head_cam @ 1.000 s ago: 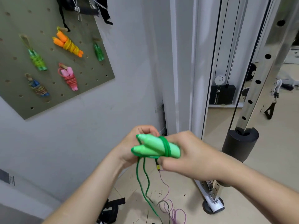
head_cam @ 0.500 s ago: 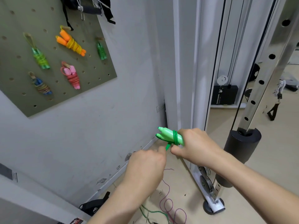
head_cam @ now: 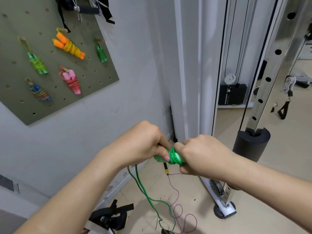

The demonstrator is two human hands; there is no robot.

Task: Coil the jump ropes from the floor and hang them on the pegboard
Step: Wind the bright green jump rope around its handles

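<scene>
Currently in hand: one green jump rope, its two green handles (head_cam: 175, 157) laid side by side as a core, with several turns of cord wound around them.
Left hand (head_cam: 140, 144): fingers curled, thumb pressed on the left end of the handles. Whether it also pinches the cord cannot be told; that point is hidden.
Right hand (head_cam: 202, 154): closed round the right end of the handles, just beside the turns.
Green cord (head_cam: 143, 188): a double strand hangs from under the left hand down to the floor (head_cam: 253, 191), where the rest lies unwound.
Handle axis: roughly level, running left to right between the two hands, so each turn passes round it crosswise.
Key relation: the loose cord drops on the left-hand side of the bundle. Judged from this, the left hand carries the turns and the right hand steadies the core.
Pegboard (head_cam: 104, 68): on the wall, up and to the left of both hands, well apart from them; the left hand is the nearer.
Hung ropes: five coiled bundles on the pegboard, among them an orange one (head_cam: 68, 46).
Purple rope (head_cam: 177, 205): loose on the floor below the hands, overlapping the green cord in this view.
Progress: judged early for this rope; much cord is left to wind, and it is not yet hung.
Risk: the green cord may drag the purple rope where the two overlap.
</scene>
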